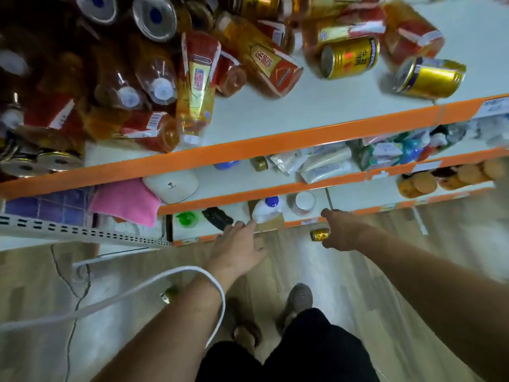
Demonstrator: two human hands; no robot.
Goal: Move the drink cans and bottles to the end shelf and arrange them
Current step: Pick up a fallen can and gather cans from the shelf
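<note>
Red-labelled amber drink bottles [198, 78] and gold cans [349, 59] lie tumbled on the white top shelf [275, 122], with more standing at the dark left end. Down by the lowest shelf, my right hand [344, 232] grips a small gold can [319, 234] between thumb and fingers, just above the floor. To its left, my left hand [239, 249] holds nothing; its fingers are stretched out near the lowest shelf's orange front edge. Another gold can [168, 295] lies on the wooden floor beside my left forearm.
Orange-edged lower shelves [248, 199] hold a pink cloth [124, 202], a white box, packets, a blue-capped white bottle [265, 209] and round snacks. A white cable [137, 288] loops over my left forearm. My feet stand on the wooden floor [358, 285] below.
</note>
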